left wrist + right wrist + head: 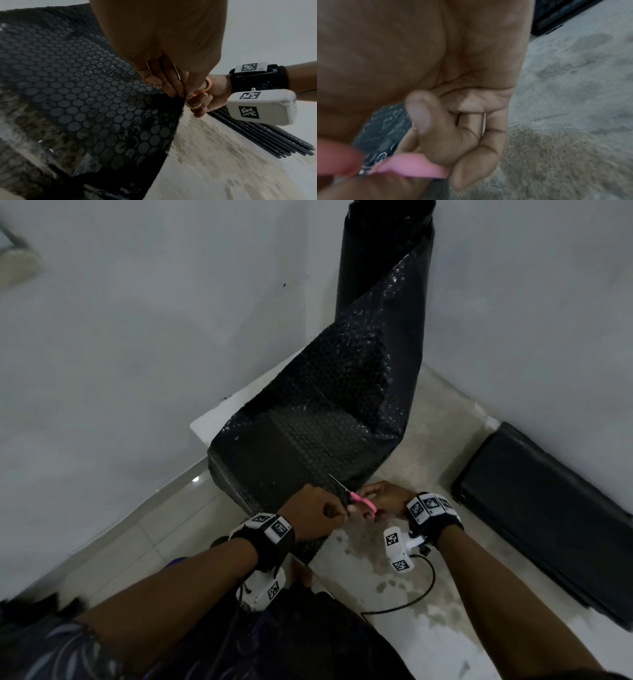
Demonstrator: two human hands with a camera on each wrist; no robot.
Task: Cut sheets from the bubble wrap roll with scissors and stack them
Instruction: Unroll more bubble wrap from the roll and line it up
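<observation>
- The left hand (pixel 317 513) is curled, pinching the near edge of the black bubble wrap sheet (pixel 308 436); its fingers (pixel 164 79) press together on that edge.
- The right hand (pixel 383 498), just right of the left, has fingers hooked through the pink handle loops of the scissors (pixel 356 498), gripping them.
- The scissors' blades point away and left from the right hand, over the sheet at its near edge.
- The sheet runs away from both hands up to the upright bubble wrap roll (pixel 380 258) standing in the wall corner; its bubbles are round, dark and glossy.
- Right of the right hand, well apart, a stack of black cut sheets (pixel 544 518) lies on the floor (pixel 428 628).
</observation>
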